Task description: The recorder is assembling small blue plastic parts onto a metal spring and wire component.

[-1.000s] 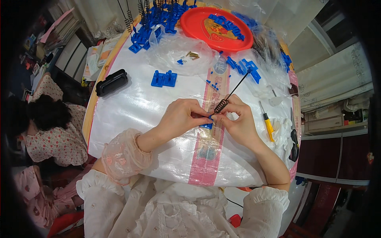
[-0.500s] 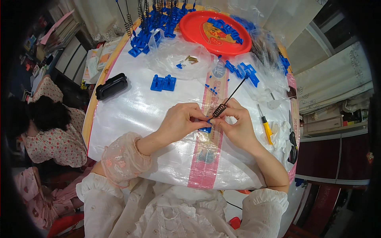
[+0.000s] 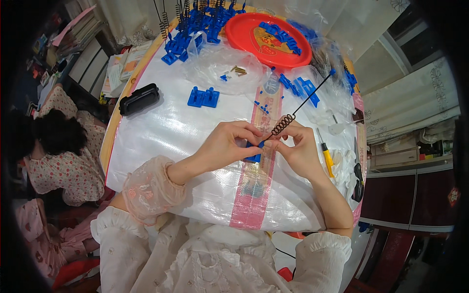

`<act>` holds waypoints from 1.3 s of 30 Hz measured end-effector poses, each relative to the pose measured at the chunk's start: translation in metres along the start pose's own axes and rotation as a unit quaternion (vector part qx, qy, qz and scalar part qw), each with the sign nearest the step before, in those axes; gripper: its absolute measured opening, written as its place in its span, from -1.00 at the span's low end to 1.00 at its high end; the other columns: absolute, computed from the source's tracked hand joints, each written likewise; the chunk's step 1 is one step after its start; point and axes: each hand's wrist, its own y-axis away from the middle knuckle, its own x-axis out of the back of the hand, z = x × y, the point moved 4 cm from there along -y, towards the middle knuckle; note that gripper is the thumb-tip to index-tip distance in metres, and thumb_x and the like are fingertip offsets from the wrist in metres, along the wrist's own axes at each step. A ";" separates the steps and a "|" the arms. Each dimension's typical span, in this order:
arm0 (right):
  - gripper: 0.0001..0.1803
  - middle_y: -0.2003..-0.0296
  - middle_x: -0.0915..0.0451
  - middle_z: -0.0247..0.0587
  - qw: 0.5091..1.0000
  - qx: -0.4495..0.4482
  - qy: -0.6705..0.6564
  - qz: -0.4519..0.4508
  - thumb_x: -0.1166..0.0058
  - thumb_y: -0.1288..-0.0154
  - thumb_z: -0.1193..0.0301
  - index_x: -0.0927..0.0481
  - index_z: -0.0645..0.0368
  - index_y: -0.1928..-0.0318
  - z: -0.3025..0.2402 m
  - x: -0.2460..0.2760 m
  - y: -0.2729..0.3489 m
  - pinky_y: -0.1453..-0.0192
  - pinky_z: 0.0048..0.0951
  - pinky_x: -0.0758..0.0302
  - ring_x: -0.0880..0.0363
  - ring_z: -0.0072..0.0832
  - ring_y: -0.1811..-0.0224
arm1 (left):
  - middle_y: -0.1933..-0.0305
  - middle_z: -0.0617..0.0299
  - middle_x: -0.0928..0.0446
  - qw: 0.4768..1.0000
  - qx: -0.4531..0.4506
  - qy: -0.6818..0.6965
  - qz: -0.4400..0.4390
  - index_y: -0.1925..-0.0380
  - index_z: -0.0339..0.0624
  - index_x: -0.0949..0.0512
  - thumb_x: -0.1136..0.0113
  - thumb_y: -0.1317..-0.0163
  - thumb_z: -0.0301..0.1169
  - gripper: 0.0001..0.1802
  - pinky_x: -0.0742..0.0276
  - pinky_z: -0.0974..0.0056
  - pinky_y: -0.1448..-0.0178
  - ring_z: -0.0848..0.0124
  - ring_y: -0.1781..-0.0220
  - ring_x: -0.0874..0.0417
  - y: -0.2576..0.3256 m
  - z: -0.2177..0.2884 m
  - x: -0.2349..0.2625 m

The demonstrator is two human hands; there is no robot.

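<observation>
Over the middle of the table, my left hand point(image 3: 227, 144) and my right hand point(image 3: 299, 151) meet with their fingertips closed. My left thumb and fingers pinch a small blue plastic base point(image 3: 253, 158), whose upper part is mostly covered. A black coil spring with a straight rod point(image 3: 283, 125) rises from it, slanting up to the right to a blue tip. The right thumb and forefinger close around its lower end, where the exact joint is hidden. Two blue bases with pegs point(image 3: 202, 97) lie farther off, left of the hands.
A red round tray point(image 3: 239, 34) holds blue parts at the back. Many blue pieces with springs point(image 3: 195, 29) stand beside it. Brass pins point(image 3: 239, 70) lie on clear plastic. A yellow-handled screwdriver point(image 3: 328, 158) and black scissors point(image 3: 358, 180) are right; a black case point(image 3: 139, 99) is left.
The spring and rod have tilted farther to the right, and the blue tip has moved up and right. Both hands stay pinched together at the base. The view has shifted slightly.
</observation>
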 end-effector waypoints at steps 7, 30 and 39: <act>-0.87 0.24 -0.70 -0.28 0.998 -0.032 -0.059 -0.009 -0.47 -0.16 0.56 -0.82 0.29 0.25 0.009 0.003 -0.002 0.11 -0.47 -0.39 -0.47 -0.58 0.26 | -0.05 0.09 -0.72 0.988 0.099 0.117 -0.017 0.28 -0.42 -0.77 -0.53 -0.22 -0.56 -0.86 -0.70 0.34 -0.09 0.46 0.02 -0.75 0.004 -0.001 -0.003; -0.92 0.30 -0.74 -0.33 0.955 -0.166 -0.243 -0.027 -0.45 -0.25 0.55 -0.80 0.27 0.26 0.028 -0.002 0.001 0.03 -0.50 -0.48 -0.62 -0.60 0.23 | 0.19 0.15 -0.82 0.972 0.163 0.136 -0.096 0.15 -0.38 -0.82 -0.46 -0.33 -0.44 -0.79 -0.64 0.44 -0.03 0.55 0.15 -0.76 0.003 -0.004 -0.003; -0.91 0.33 -0.73 -0.36 0.958 -0.164 -0.233 -0.026 -0.49 -0.23 0.52 -0.80 0.24 0.31 0.027 0.000 0.001 0.05 -0.50 -0.47 -0.60 -0.63 0.26 | 0.05 0.03 -0.81 0.955 0.180 0.195 -0.132 0.03 -0.48 -0.76 -0.37 -0.41 -0.47 -0.74 -0.69 0.38 -0.10 0.47 0.09 -0.79 0.004 -0.002 -0.006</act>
